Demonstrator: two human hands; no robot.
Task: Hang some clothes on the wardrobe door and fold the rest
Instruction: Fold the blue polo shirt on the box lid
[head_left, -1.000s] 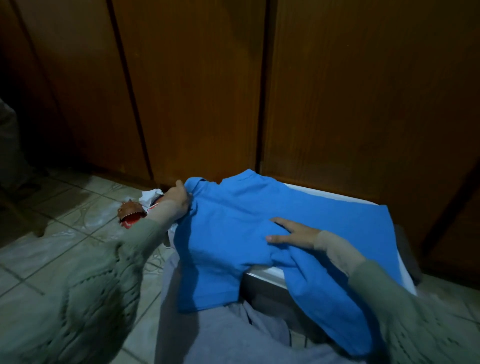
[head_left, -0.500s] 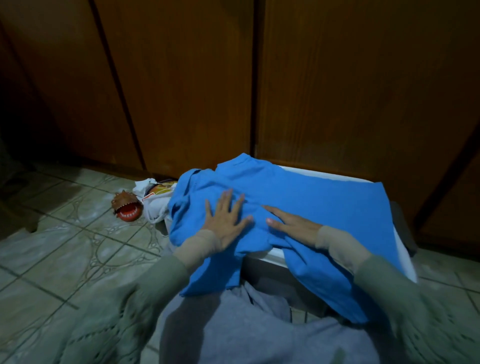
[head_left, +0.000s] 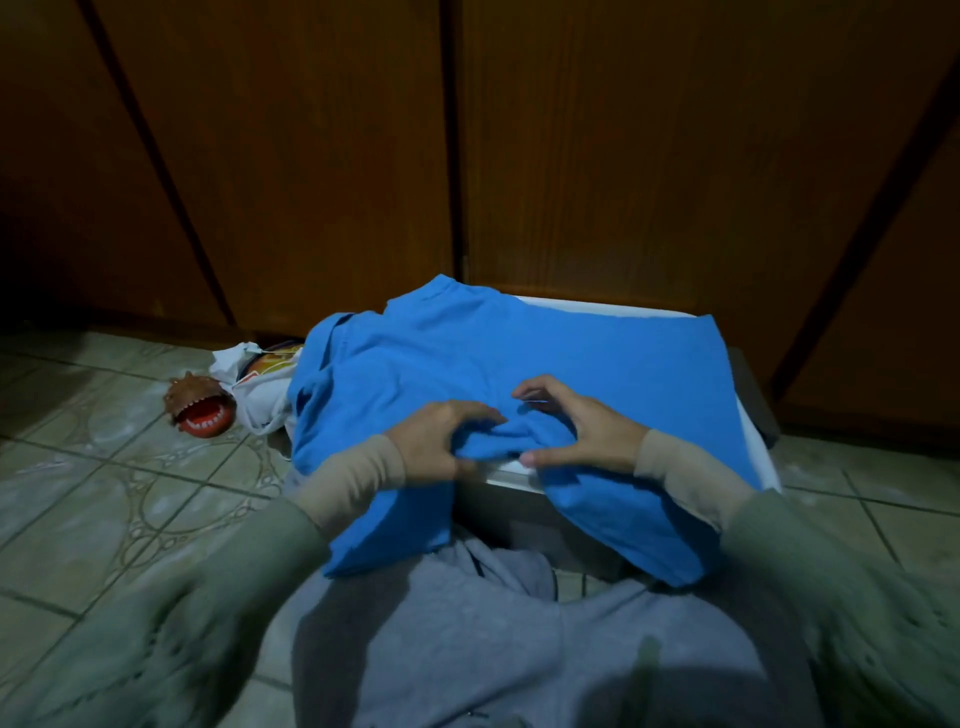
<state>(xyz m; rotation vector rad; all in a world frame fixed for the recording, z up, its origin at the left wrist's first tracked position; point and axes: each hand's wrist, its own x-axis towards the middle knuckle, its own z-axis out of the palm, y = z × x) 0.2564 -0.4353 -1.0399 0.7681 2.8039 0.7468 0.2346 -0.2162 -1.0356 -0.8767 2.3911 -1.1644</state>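
- Position: the blue shirt lies spread over the top of the white box, which stands in front of the wardrobe doors. The shirt's near edge hangs off the box front, over my lap.
- Left hand: fingers curled into the cloth at the near edge of the box, bunching a fold.
- Right hand: fingers curled likewise, thumb low, pinching the same ridge of cloth just beside the left hand. The two hands are close but not touching.
- Risk — uneven fold: both grips sit near the middle of the shirt. Lifting from here would probably leave the sleeve on the left side of the box trailing and creased.
- Risk — slide-off: much of the cloth already hangs off the box front. A pull toward me could drag the whole shirt off the box onto the floor tiles.
- Risk — snag: the toy with teeth and the white bag lie just left of the box, and a trailing sleeve could catch them.
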